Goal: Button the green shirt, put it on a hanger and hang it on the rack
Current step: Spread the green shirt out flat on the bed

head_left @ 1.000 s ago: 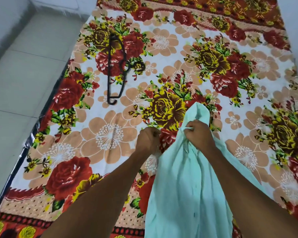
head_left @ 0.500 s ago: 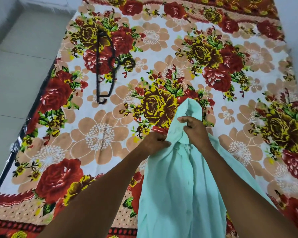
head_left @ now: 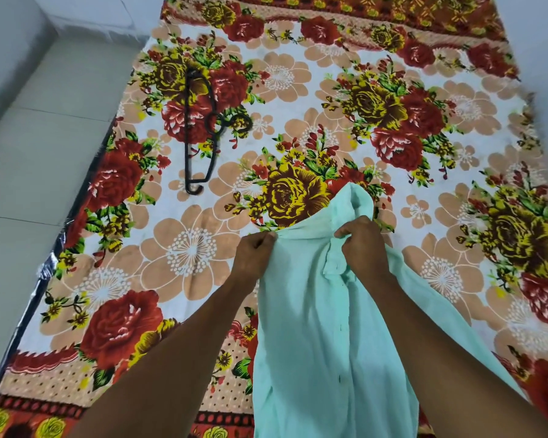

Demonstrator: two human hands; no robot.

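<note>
I've got the left hand pinching the green shirt near its collar and right hand gripping the placket, prob. to line up a button, w/ shirt on the bed, hanger nearby.

Two bare forearms enter from the bottom edge, uncovered along all of their visible length; no sleeve, cuff or glove covers them. The left hand and the right hand are bare too. The wrists carry no watch, band or bracelet, and the fingers that show bear no ring.
</note>
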